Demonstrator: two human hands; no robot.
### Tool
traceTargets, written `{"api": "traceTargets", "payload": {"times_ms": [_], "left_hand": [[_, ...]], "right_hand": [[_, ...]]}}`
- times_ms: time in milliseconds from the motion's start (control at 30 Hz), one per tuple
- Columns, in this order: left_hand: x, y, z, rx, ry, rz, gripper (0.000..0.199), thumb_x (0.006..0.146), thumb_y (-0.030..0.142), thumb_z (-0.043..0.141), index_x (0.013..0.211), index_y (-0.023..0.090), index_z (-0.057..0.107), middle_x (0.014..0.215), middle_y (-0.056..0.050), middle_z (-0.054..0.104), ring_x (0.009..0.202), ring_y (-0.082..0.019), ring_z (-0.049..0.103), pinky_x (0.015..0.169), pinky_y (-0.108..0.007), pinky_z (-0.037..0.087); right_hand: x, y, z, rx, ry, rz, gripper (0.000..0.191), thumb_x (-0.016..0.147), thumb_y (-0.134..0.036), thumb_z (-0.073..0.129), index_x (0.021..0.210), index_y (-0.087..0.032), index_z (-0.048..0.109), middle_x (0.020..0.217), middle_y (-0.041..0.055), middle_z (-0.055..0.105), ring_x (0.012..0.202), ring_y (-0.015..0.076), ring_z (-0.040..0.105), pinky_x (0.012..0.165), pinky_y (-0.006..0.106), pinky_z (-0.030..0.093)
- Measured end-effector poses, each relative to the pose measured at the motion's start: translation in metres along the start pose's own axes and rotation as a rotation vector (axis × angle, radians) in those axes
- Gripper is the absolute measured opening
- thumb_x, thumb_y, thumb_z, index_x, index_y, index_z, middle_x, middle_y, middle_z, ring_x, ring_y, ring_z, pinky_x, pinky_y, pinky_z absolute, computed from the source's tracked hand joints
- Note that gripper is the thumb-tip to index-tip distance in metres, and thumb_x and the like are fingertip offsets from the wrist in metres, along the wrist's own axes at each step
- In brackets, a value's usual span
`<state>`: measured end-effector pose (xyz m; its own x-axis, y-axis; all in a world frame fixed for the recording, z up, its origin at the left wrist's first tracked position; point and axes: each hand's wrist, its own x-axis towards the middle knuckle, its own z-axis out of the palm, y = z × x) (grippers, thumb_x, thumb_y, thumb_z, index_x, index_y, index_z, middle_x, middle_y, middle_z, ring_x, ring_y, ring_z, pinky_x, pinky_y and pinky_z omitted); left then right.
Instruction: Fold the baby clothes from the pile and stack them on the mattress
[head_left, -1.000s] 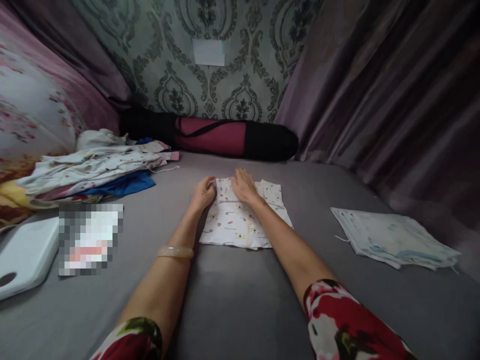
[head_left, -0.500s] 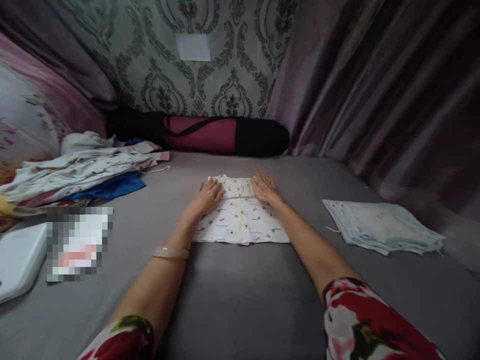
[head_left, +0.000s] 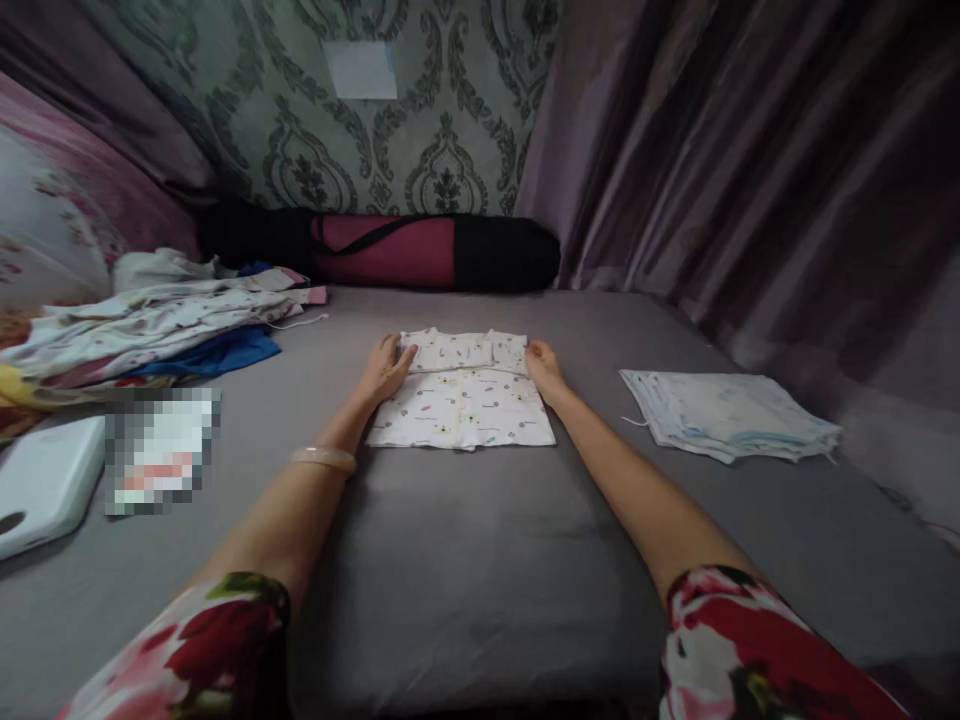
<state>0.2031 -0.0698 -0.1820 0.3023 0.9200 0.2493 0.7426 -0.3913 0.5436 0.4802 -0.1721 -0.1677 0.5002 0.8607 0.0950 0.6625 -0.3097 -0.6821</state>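
Observation:
A small white baby shirt with a scattered print and a pale yellow strip down its middle lies flat in front of me, its far part folded over into a band. At its far left edge rests my left hand, thumb and fingers apart. My right hand is at the far right edge, with its fingers curled together on the cloth's corner. Both arms reach forward, and a pale bangle circles my left wrist.
To the right lies a stack of folded pale cloths. Heaped clothes, a blurred-out packet and a white plastic object are on the left. A long black and dark red bag lies along the wall on the grey sheet.
My hands have moved apart, off the shirt's top surface to its side edges. The folded band now looks wider, reaching out to the right. The whole view has shifted slightly.

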Motion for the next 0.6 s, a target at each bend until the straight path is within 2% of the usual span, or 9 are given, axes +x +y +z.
{"api": "traceTargets", "payload": {"times_ms": [100, 200, 333, 467, 600], "left_hand": [[-0.010, -0.004, -0.016, 0.048, -0.045, -0.111, 0.054, 0.086, 0.047, 0.044, 0.119, 0.007, 0.056, 0.119, -0.019, 0.061, 0.116, -0.027, 0.054, 0.101, -0.036, 0.040], [-0.032, -0.003, -0.036, 0.094, -0.126, -0.172, 0.055, 0.083, 0.048, 0.048, 0.122, 0.009, 0.052, 0.098, -0.014, 0.067, 0.097, -0.025, 0.061, 0.089, -0.035, 0.046], [-0.070, 0.006, -0.053, 0.136, -0.157, -0.205, 0.062, 0.079, 0.046, 0.055, 0.127, 0.008, 0.048, 0.095, -0.013, 0.067, 0.094, -0.026, 0.062, 0.082, -0.034, 0.047], [-0.098, 0.013, -0.060, 0.077, -0.232, -0.202, 0.069, 0.076, 0.048, 0.056, 0.132, 0.008, 0.045, 0.087, -0.010, 0.067, 0.083, -0.024, 0.063, 0.072, -0.031, 0.047], [-0.113, 0.020, -0.071, -0.092, -0.372, -0.163, 0.078, 0.076, 0.058, 0.053, 0.138, 0.014, 0.040, 0.070, -0.001, 0.062, 0.063, -0.019, 0.059, 0.059, -0.028, 0.044]], "right_hand": [[-0.025, 0.016, -0.018, 0.152, -0.009, 0.095, 0.034, 0.092, -0.030, 0.048, 0.122, -0.016, 0.057, 0.105, 0.0096, 0.070, 0.091, 0.0168, 0.066, 0.081, 0.027, 0.050], [-0.055, 0.027, -0.033, 0.188, -0.106, 0.117, 0.031, 0.089, -0.027, 0.054, 0.118, -0.016, 0.058, 0.089, 0.0064, 0.070, 0.071, 0.0134, 0.064, 0.067, 0.023, 0.050], [-0.087, 0.029, -0.048, 0.143, -0.262, 0.068, 0.038, 0.089, -0.026, 0.053, 0.125, -0.016, 0.052, 0.072, -0.0008, 0.064, 0.048, 0.0095, 0.054, 0.049, 0.021, 0.042], [-0.107, 0.029, -0.061, 0.136, -0.375, -0.074, 0.039, 0.091, -0.026, 0.047, 0.129, -0.015, 0.051, 0.067, -0.0028, 0.058, 0.051, 0.0102, 0.053, 0.049, 0.021, 0.039], [-0.117, 0.034, -0.070, 0.045, -0.437, -0.274, 0.043, 0.084, -0.016, 0.051, 0.127, -0.014, 0.054, 0.083, 0.0022, 0.063, 0.061, 0.0103, 0.054, 0.058, 0.022, 0.042]]}}
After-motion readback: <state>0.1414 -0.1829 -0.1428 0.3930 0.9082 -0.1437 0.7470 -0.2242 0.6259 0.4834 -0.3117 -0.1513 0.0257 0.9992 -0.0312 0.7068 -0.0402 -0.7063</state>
